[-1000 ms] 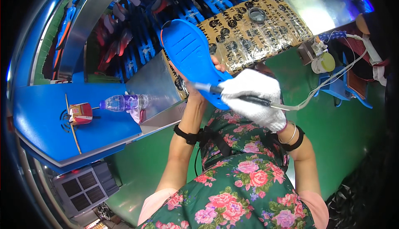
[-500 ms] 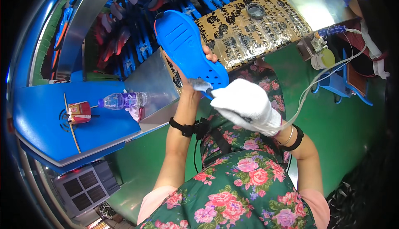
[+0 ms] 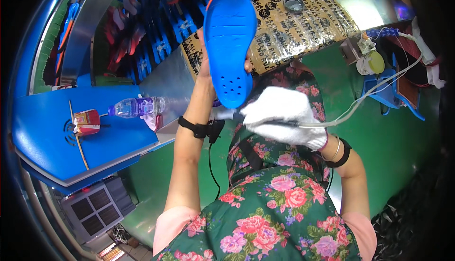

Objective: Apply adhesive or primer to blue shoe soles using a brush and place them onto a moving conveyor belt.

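Observation:
A blue shoe insole stands nearly upright in my left hand, its wide end away from me. Bare fingers grip it from behind, with fingertips showing at its right edge. Several small holes mark its near end. My right hand, in a white knit glove, is closed on a brush. The pale bristles of the brush are blurred and lie just below the insole's near end, apart from it. A clear hose runs from the gloved hand to the far right.
A tape-covered cardboard sheet lies on the bench, bearing a round dish. Beyond are several blue straps or insoles on racks. On the left, a blue table holds a plastic bottle and a red box. A blue stool stands right.
My left hand has moved slightly right and turned the insole more upright. The brush has come away from the insole's near edge and is now below it.

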